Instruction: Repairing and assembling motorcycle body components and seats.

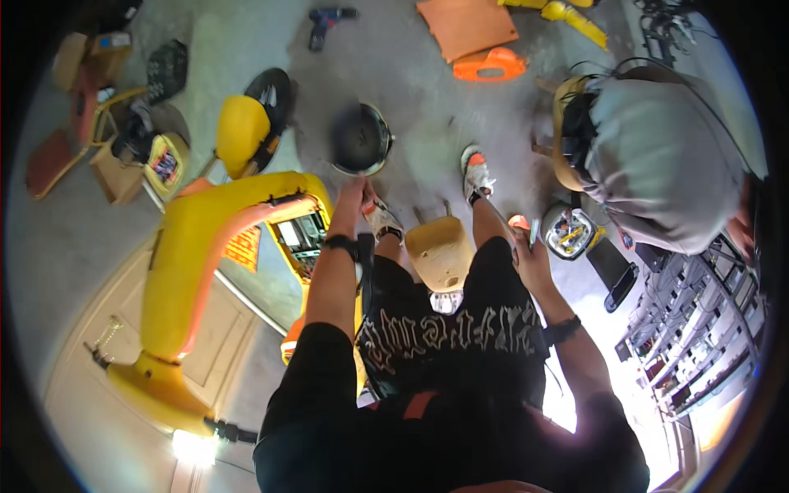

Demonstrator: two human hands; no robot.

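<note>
Left hand [352,195] reaches forward to the near rim of the round black pan [362,140], which sits on the floor [419,90] ahead of the left shoe [380,215]; fingers partly hidden, can't tell whether it grips or just touches. Left arm runs fairly straight, alongside the yellow scooter [185,271]. Right hand [532,261] is closed around a slim silver tool [534,230], tip pointing up and away, probably held that way to keep the end clear of the fingers. Right elbow bent, forearm angled inward, hand beside the right knee. Small orange piece [519,222] shows just beside that hand; can't tell if it's held. White tub [569,232] with tools stands right of it, likely parked there for easy reach. Scooter's inner compartment [304,242] is uncovered, parts exposed. Wooden stool [440,253] sits between the legs.
</note>
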